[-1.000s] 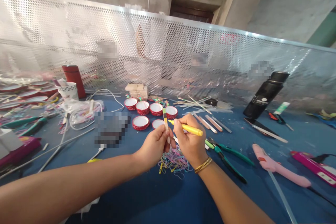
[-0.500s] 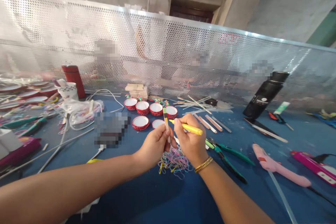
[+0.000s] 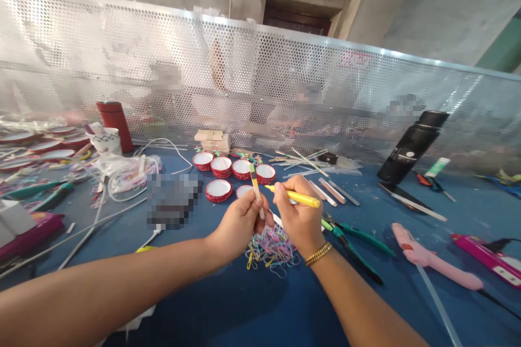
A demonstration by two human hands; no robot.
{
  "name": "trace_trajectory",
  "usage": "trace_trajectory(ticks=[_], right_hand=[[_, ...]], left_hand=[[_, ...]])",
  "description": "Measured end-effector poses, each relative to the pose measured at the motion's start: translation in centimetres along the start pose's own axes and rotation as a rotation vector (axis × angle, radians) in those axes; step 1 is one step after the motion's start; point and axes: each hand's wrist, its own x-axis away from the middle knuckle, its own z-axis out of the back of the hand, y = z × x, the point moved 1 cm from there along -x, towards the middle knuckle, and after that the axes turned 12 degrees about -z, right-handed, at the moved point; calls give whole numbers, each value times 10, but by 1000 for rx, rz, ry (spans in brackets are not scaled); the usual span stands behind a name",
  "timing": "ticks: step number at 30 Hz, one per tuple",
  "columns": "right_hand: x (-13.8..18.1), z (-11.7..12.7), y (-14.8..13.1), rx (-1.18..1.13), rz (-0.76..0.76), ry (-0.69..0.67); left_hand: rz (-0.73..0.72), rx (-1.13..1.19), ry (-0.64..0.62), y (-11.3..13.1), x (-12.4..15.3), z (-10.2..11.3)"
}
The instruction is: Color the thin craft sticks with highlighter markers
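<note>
My left hand [image 3: 240,222] pinches the lower end of a flat wooden stick [image 3: 255,187], held upright with green, dark and yellow bands on its upper part. In my right hand [image 3: 299,217] is a yellow marker [image 3: 303,198], its tip pointing left, a short gap from the stick. Below the hands lies a tangle of pastel strings [image 3: 272,249]. Just behind the stick are several small red-rimmed white round pieces [image 3: 218,188], partly hidden by it and the left hand.
Right of my hands lie green-handled pliers [image 3: 358,249], a pink glue gun [image 3: 435,260] and a black bottle [image 3: 411,149]. At left are a phone-like dark device [image 3: 175,200], white cables and a red bottle [image 3: 115,126]. A perforated metal screen [image 3: 260,81] stands behind.
The marker and my right hand have shifted slightly right, away from the stick. The stick's top has tilted a little left in my left hand.
</note>
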Motion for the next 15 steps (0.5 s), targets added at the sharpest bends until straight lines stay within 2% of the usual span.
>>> trace_trajectory(ticks=[4,11,15], right_hand=[[1,1,-4,-39,15,2],[5,-4,-4,-81,-46,-111],[1,-1,-1,-27,7,-25]], left_hand=[[21,-2,-5,0,0,0],[-18,-30,-36,-4,0,0],[-13,-30,-30,1,0,-1]])
